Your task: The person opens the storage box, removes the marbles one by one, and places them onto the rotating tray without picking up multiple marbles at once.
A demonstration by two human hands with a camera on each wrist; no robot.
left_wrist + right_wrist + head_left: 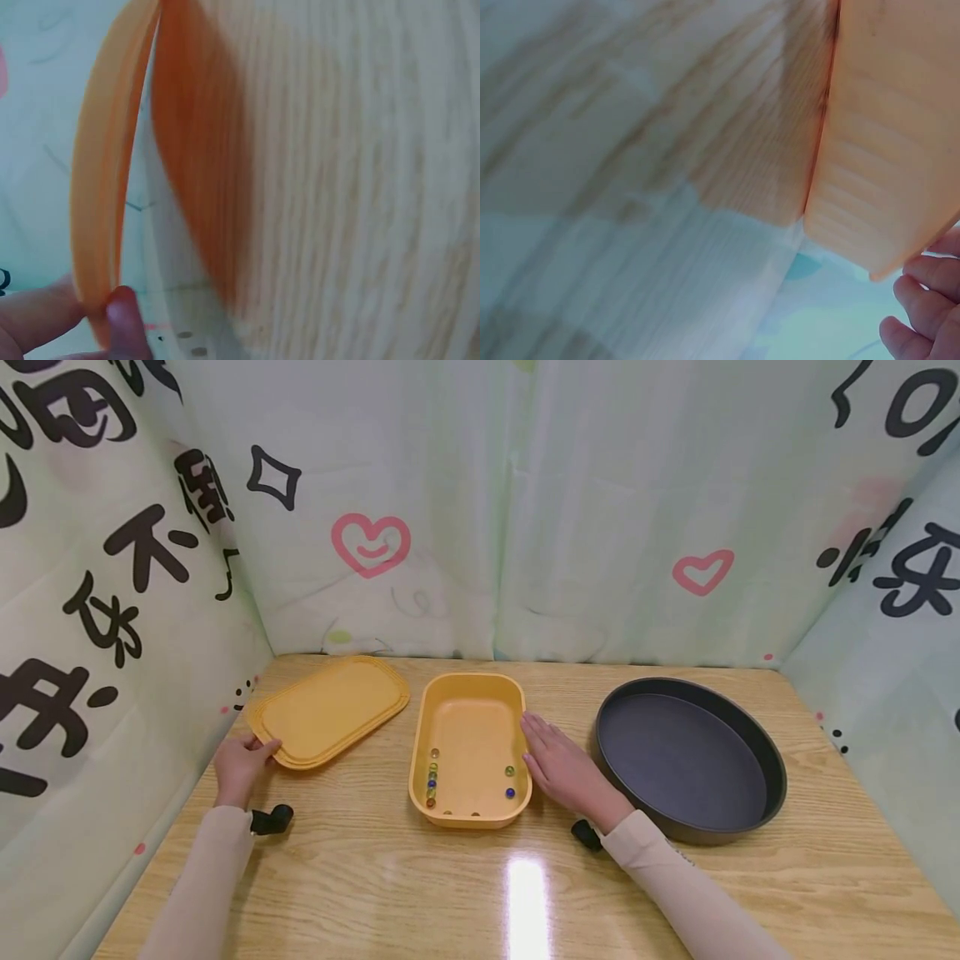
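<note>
At the left my left hand (242, 768) pinches the near left edge of a yellow lid (330, 712). In the left wrist view, thumb and finger sit on either side of the lid (101, 195), and that edge is raised above the table. A yellow rectangular tub (470, 820) stands in the middle with several glass marbles (432, 779) along its left side. Two more marbles (510, 782) lie at its right. My right hand (566, 768), its fingers extended, touches the tub's right rim; the right wrist view shows the fingers (922, 304) beside the tub wall (892, 150).
Right of my right hand stands a large round dark pan (690, 760), close to the forearm. The wooden table (390, 893) is bounded by printed curtains (450, 485) at the back and sides.
</note>
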